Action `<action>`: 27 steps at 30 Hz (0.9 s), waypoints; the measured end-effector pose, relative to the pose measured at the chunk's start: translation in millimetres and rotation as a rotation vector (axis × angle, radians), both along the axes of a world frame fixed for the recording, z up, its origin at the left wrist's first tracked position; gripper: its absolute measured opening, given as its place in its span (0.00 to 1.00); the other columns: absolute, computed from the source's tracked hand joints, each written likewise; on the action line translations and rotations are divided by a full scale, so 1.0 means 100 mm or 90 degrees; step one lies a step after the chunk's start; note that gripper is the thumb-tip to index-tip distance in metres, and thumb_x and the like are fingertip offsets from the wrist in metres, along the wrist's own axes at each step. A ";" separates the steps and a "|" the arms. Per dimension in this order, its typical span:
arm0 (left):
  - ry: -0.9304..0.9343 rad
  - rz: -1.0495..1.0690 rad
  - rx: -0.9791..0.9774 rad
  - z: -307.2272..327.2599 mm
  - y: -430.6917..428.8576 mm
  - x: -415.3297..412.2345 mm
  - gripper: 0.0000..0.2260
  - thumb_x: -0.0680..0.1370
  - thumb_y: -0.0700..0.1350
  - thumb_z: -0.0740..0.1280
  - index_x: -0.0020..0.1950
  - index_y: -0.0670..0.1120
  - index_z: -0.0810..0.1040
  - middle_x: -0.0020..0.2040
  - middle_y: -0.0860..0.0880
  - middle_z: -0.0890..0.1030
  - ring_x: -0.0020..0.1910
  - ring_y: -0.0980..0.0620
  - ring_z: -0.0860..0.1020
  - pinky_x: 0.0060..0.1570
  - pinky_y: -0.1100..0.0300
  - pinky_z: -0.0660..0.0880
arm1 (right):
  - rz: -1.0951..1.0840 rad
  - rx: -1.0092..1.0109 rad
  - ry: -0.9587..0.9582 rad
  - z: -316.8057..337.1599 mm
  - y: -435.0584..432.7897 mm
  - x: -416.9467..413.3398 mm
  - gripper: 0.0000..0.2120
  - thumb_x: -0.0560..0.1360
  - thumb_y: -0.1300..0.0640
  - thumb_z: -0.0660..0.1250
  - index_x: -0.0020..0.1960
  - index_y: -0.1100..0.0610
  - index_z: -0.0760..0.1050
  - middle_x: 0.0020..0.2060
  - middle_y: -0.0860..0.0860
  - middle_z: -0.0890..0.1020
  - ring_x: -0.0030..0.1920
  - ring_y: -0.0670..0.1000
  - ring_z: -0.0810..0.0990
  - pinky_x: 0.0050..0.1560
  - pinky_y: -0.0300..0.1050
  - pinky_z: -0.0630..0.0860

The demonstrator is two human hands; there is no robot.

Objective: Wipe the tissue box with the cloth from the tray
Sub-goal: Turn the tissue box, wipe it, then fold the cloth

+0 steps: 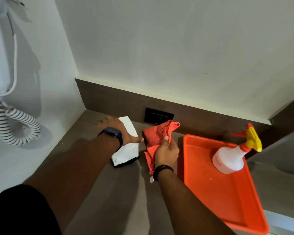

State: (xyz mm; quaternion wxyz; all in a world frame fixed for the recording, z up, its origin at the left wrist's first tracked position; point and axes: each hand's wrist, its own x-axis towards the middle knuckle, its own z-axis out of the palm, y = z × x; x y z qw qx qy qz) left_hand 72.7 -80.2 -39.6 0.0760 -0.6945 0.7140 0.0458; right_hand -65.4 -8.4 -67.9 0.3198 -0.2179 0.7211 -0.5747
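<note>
A white tissue box [127,154] with a dark base stands on the brown counter near the corner. My left hand [116,131] lies over its top and grips it, thumb on the right side. Just to the right of the box, my right hand [166,152] clutches a bunched red cloth [157,134], held off the counter and close to the box's right face; whether it touches the box I cannot tell. The orange tray [227,197] lies to the right of that hand.
A white spray bottle [227,157] with a yellow and orange trigger stands at the back of the tray. A black wall socket [159,117] sits in the dark backsplash behind the cloth. A white hairdryer with a coiled cord [15,126] hangs on the left wall.
</note>
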 end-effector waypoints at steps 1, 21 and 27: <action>0.005 0.009 0.023 0.00 -0.02 -0.01 0.57 0.54 0.81 0.62 0.71 0.43 0.65 0.70 0.37 0.72 0.66 0.37 0.73 0.63 0.44 0.70 | 0.005 0.004 0.004 0.00 0.02 -0.01 0.13 0.79 0.55 0.58 0.56 0.57 0.78 0.52 0.58 0.83 0.54 0.58 0.79 0.59 0.54 0.75; 0.125 -0.254 0.084 0.24 -0.18 -0.20 0.57 0.51 0.78 0.67 0.73 0.48 0.63 0.71 0.45 0.70 0.69 0.42 0.69 0.68 0.46 0.68 | -0.040 -0.095 0.095 0.29 -0.09 -0.44 0.12 0.79 0.57 0.58 0.54 0.61 0.78 0.49 0.58 0.83 0.51 0.58 0.79 0.51 0.47 0.74; 0.601 -0.124 0.047 0.29 0.02 -1.20 0.19 0.73 0.58 0.69 0.60 0.49 0.80 0.59 0.47 0.82 0.58 0.47 0.79 0.54 0.60 0.72 | -0.096 -0.109 0.146 0.77 -0.05 -1.14 0.11 0.78 0.53 0.58 0.42 0.52 0.77 0.32 0.42 0.78 0.36 0.47 0.76 0.43 0.43 0.68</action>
